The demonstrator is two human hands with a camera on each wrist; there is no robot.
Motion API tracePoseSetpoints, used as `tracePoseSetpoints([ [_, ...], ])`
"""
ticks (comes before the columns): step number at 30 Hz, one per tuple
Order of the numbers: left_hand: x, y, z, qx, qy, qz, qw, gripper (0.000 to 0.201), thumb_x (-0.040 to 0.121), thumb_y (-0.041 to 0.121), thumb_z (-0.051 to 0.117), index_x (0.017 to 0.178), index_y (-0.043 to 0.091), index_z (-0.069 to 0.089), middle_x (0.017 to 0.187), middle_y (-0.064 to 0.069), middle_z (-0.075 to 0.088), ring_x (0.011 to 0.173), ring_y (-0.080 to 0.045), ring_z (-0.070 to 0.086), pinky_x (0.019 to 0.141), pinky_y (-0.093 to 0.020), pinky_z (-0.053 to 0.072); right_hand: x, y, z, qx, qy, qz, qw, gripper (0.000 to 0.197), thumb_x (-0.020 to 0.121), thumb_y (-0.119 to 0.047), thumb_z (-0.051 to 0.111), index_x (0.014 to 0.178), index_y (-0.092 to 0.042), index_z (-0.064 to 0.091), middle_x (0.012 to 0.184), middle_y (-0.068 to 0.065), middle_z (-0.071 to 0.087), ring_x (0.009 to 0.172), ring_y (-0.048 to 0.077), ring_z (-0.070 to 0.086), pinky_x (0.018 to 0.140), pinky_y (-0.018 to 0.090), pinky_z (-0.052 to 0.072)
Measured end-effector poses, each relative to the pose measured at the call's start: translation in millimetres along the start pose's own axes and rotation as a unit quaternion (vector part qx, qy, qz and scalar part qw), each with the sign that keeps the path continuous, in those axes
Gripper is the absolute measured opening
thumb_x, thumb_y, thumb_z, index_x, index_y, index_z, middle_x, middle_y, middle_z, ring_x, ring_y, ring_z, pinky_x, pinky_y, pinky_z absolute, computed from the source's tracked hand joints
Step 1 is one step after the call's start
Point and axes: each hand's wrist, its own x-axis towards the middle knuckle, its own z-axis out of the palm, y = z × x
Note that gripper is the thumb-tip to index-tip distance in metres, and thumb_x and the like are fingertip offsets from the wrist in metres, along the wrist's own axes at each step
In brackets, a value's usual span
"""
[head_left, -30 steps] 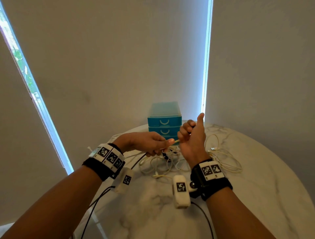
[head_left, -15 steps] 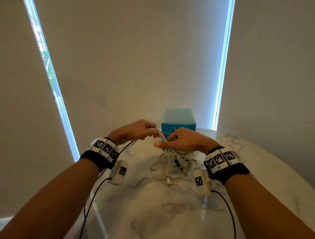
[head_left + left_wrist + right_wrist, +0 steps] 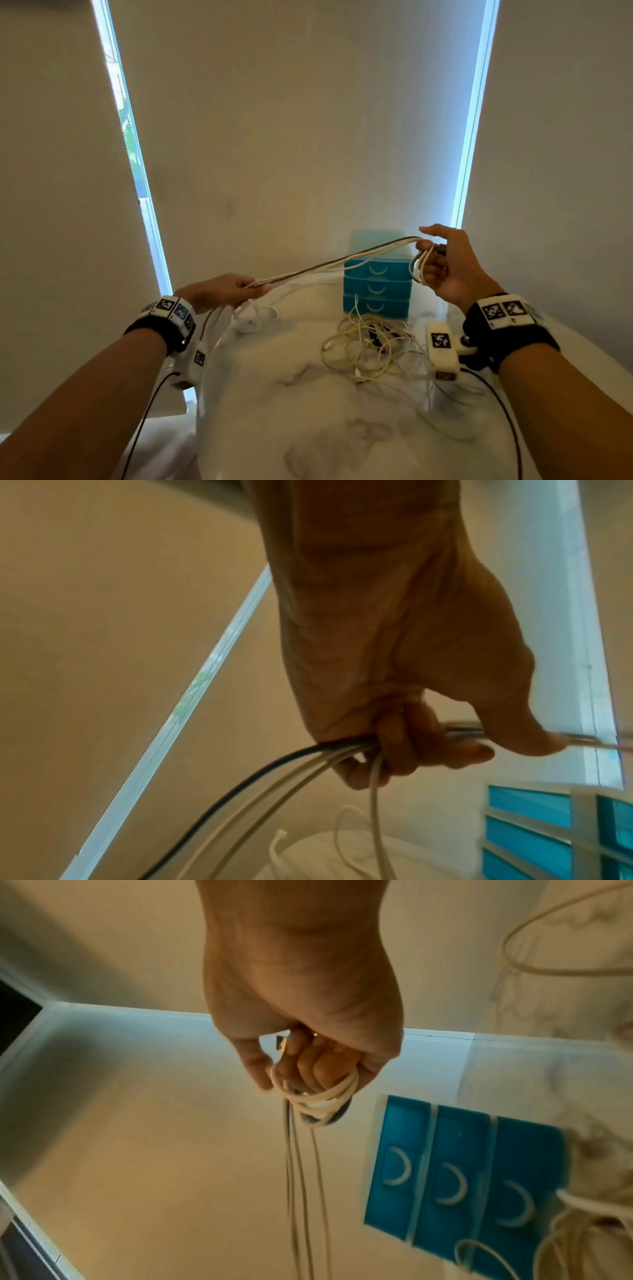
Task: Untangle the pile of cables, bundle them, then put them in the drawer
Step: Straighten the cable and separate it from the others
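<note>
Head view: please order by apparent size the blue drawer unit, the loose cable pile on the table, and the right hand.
1. Loose cable pile, widest spread.
2. Blue drawer unit.
3. Right hand, though it is nearer the camera, so close to the unit; unsure.

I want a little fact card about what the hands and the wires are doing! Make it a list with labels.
left hand: left hand grips several cables, one black and the rest white
right hand: right hand holds the same cables looped round its fingers
held cables: held cables stretch in the air between the two hands
pile: tangled pile lies on the marble table
drawers: blue drawer unit stands behind the pile, all three drawers closed
</note>
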Motion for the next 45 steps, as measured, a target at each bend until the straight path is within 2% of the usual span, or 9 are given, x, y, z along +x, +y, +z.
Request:
tracePoseSetpoints([
  [6, 13, -16, -26, 0.187, -0.001, -0.110, 0.976, 0.108, 0.066, 0.109, 0.000, 0.080, 0.019, 0.058, 0.091, -0.004, 0.066, 0.087, -0.026, 0.057, 0.102, -0.043, 0.041, 22, 15, 13, 0.012, 0.177, -0.071, 0.982, 0.030, 0.100, -0.018, 0.053, 0.070, -0.020, 0.048, 0.045, -0.007, 0.036, 0.035, 0.009, 0.031, 0.034, 0.018, 0.025],
  [8, 11, -18, -42, 0.253, 0.068, -0.113, 0.958, 0.097, 0.086, 0.095, 0.001, 0.098, 0.024, 0.066, 0.107, -0.001, 0.071, 0.105, -0.024, 0.060, 0.117, -0.059, 0.024, 24, 10, 13, 0.001, 0.239, -0.094, 0.966, 0.025, 0.098, -0.018, 0.053, 0.073, -0.019, 0.054, 0.053, -0.004, 0.041, 0.045, 0.012, 0.036, 0.040, 0.022, 0.030],
  [13, 23, -11, -53, 0.413, 0.180, -0.027, 0.892, 0.068, 0.100, 0.077, 0.009, 0.098, 0.026, 0.054, 0.101, 0.004, 0.061, 0.103, -0.025, 0.056, 0.089, -0.049, 0.031, 25, -4, 31, -0.011, 0.358, -0.195, 0.913, 0.027, 0.096, -0.033, 0.058, 0.073, -0.020, 0.064, 0.077, 0.000, 0.062, 0.063, 0.018, 0.054, 0.058, 0.034, 0.043],
  [18, 31, -28, -54, 0.457, 0.364, -0.051, 0.810, 0.039, 0.112, 0.042, 0.035, 0.110, 0.012, 0.061, 0.106, -0.012, 0.057, 0.100, -0.035, 0.055, 0.084, -0.052, 0.040, 14, -14, 65, -0.147, 0.247, -0.265, 0.920, 0.040, 0.108, -0.045, 0.054, 0.082, -0.017, 0.067, 0.079, 0.000, 0.062, 0.074, 0.017, 0.057, 0.067, 0.032, 0.047],
  [21, 28, -56, -41, 0.395, 0.255, -0.256, 0.844, 0.042, 0.109, 0.040, 0.039, 0.144, 0.020, 0.050, 0.146, -0.015, 0.046, 0.139, -0.036, 0.041, 0.116, -0.055, 0.033, 13, 9, 80, -0.400, 0.050, -0.158, 0.902, 0.064, 0.105, -0.066, 0.050, 0.083, -0.008, 0.070, 0.082, 0.011, 0.069, 0.076, 0.025, 0.067, 0.076, 0.037, 0.055],
  [24, 20, -51, -11, 0.337, 0.124, -0.301, 0.883, 0.062, 0.109, 0.031, 0.045, 0.167, 0.023, 0.026, 0.164, -0.013, 0.041, 0.150, -0.033, 0.042, 0.113, -0.040, 0.037, 18, 40, 86, -0.537, -0.015, -0.161, 0.828, 0.079, 0.088, -0.090, 0.047, 0.064, -0.015, 0.050, 0.062, 0.009, 0.051, 0.052, 0.021, 0.051, 0.068, 0.037, 0.049],
  [29, 35, 10, -5, 0.243, 0.037, -0.205, 0.947, 0.073, 0.105, 0.021, 0.045, 0.170, 0.018, 0.012, 0.172, -0.020, 0.026, 0.155, -0.037, 0.033, 0.125, -0.048, 0.031, 11, 56, 90, -0.196, -0.052, -0.097, 0.974, 0.049, 0.099, -0.057, 0.068, 0.079, -0.014, 0.055, 0.058, -0.003, 0.038, 0.051, 0.013, 0.030, 0.053, 0.029, 0.029],
  [34, 31, 128, 55, -0.054, 0.035, 0.047, 0.997, 0.066, 0.115, 0.053, 0.019, 0.151, 0.010, 0.054, 0.149, -0.004, 0.061, 0.139, -0.016, 0.051, 0.113, -0.035, 0.034, 11, 71, 88, 0.102, -0.046, -0.051, 0.992, 0.053, 0.106, -0.046, 0.057, 0.061, -0.023, 0.038, 0.052, -0.003, 0.030, 0.048, 0.014, 0.023, 0.048, 0.030, 0.024],
  [45, 46, 79, 92, 0.184, 0.046, 0.015, 0.982, 0.084, 0.108, 0.069, 0.021, 0.060, 0.016, 0.065, 0.064, 0.011, 0.064, 0.065, -0.013, 0.060, 0.078, -0.033, 0.041, 18, 78, 8, 0.279, 0.082, -0.112, 0.950, 0.039, 0.116, -0.020, 0.036, 0.078, -0.018, 0.045, 0.054, -0.002, 0.032, 0.042, 0.012, 0.026, 0.040, 0.026, 0.029],
])
